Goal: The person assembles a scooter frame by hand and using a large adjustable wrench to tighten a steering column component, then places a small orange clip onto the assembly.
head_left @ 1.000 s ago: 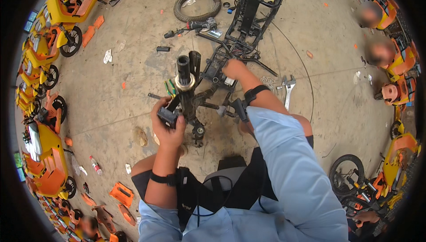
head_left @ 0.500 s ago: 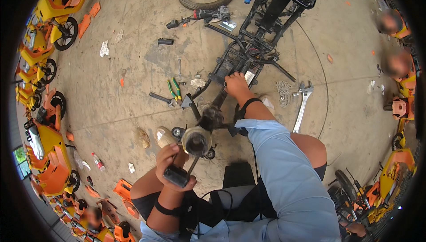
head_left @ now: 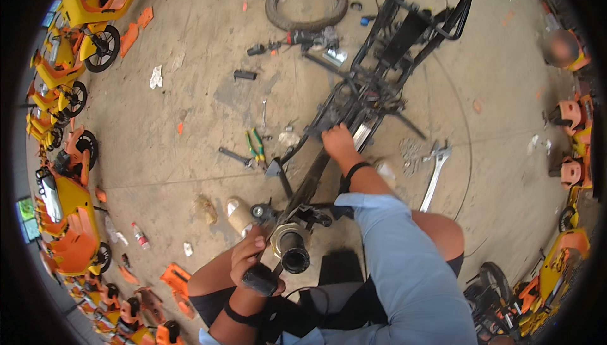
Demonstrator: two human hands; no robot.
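Observation:
A black vehicle frame (head_left: pixel 308 177) stretches from my lap toward the upper right. Its front tube (head_left: pixel 294 258), with a pale metal ring around it, points toward me between my knees. My right hand (head_left: pixel 341 142) is closed around the frame near its middle, the arm stretched forward. Beside the front tube, my left hand (head_left: pixel 250 259) grips a black rounded piece (head_left: pixel 260 280). A thin rod runs next to that piece; its exact kind cannot be made out. My fingers hide part of it.
On the floor lie a tyre (head_left: pixel 306 2), a red-black power tool (head_left: pixel 311 37), green-handled pliers (head_left: pixel 255 145), a large adjustable wrench (head_left: pixel 436 174) and a chain (head_left: pixel 411 156). Yellow and orange scooters (head_left: pixel 69 218) line the left side; more stand at the right.
The frame's front tube has tipped and shifted slightly right and nearer, showing more of its black end. Both hands keep their holds. The whole view has shifted a little.

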